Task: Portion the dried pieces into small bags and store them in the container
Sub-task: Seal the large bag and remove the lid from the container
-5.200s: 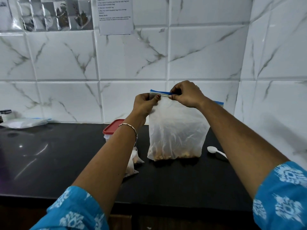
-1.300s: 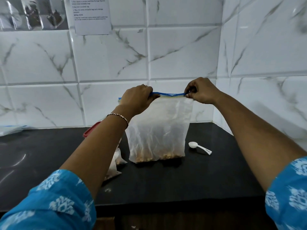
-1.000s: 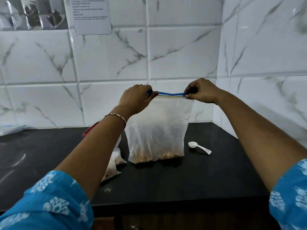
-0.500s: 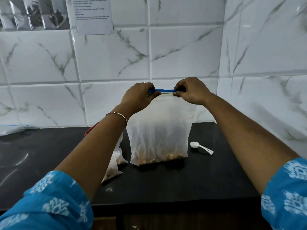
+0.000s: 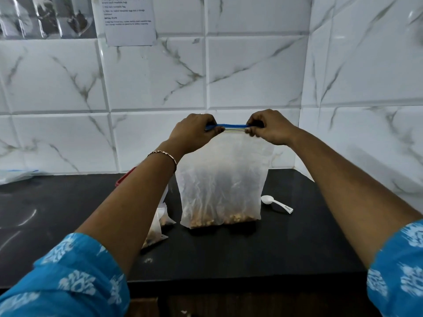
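Left hand (image 5: 194, 131) and right hand (image 5: 269, 126) each pinch the blue zip strip (image 5: 234, 126) of a large translucent plastic bag (image 5: 220, 179) standing upright on the black countertop (image 5: 229, 248), brown dried pieces (image 5: 224, 219) at its bottom. Left of this bag lie two small filled bags (image 5: 158, 227); right of it, a white plastic spoon (image 5: 275, 203).

A black countertop (image 5: 68, 216) carries a large zip bag (image 5: 220, 191) of dried pieces standing upright, two small filled bags (image 5: 158, 227) just left, and a white spoon (image 5: 275, 203) right.
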The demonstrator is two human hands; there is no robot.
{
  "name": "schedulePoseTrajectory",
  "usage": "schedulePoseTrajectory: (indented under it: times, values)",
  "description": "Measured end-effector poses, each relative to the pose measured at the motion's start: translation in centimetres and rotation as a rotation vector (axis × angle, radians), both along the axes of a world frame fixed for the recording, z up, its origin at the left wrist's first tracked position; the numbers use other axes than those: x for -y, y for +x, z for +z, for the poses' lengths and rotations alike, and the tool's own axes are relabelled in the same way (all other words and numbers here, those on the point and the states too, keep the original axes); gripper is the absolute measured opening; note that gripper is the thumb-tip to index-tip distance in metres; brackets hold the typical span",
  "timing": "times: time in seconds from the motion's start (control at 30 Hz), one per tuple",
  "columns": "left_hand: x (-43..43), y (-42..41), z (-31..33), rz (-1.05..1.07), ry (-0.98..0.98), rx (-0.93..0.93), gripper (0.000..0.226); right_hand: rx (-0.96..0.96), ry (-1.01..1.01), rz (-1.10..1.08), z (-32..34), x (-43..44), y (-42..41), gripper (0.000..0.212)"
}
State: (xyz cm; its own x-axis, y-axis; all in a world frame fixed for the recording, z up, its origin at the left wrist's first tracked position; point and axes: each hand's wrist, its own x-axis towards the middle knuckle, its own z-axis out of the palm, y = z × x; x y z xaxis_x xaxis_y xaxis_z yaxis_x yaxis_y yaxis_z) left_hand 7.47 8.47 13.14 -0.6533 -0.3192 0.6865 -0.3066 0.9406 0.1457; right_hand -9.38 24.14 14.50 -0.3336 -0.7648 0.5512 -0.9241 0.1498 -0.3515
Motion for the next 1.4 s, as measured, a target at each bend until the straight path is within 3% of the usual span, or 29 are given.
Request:
schedulePoseTrajectory:
  times: [0.2,0.4,0.47,0.57,0.77,0.87,0.97,1.1,1.2,1.27,1.4]
  values:
    - [0.5,0.5,1.2,0.101,0.023,0.216,0.052,-0.046,0.117,-0.022,-0.1,1.2,0.6,0.014]
    - [2.3,1.0,2.6,0.021,0.211,0.321,0.041,-0.024,0.242,0.000,0.7,2.4,1.4,0.035]
    - [2.6,1.0,2.6,0.077,0.223,0.398,0.047,-0.034,0.301,-0.013,0.8,2.7,1.7,0.047]
    - [3.3,0.6,2.5,0.214,0.155,0.524,0.050,-0.156,0.353,-0.066,0.6,4.2,1.3,0.046]
    - [5.6,-1.0,1.6,0.345,-0.106,0.317,0.057,-0.348,0.091,-0.246,-0.6,7.1,-0.1,0.042]
    - [5.9,-1.8,0.8,0.409,-0.233,0.148,0.042,-0.483,-0.068,-0.337,-1.0,7.8,-0.3,0.025]
    - [5.8,-2.4,-0.2,0.421,-0.272,0.079,0.033,-0.517,-0.105,-0.364,-1.7,8.0,-0.8,0.019]
    - [5.6,-2.4,-2.3,0.384,-0.200,0.177,0.040,-0.462,0.025,-0.279,-3.4,7.6,-1.2,0.029]
    - [5.1,-1.9,-3.4,0.340,-0.122,0.257,0.055,-0.231,0.116,-0.130,-4.0,6.9,-0.8,0.040]
    - [4.6,-1.3,-3.2,0.295,0.007,0.313,0.058,-0.060,0.165,-0.028,-3.7,6.2,-0.6,0.036]
    - [4.4,0.8,-1.4,0.148,0.278,0.472,0.035,0.201,0.269,0.120,-3.1,3.8,-1.0,0.020]
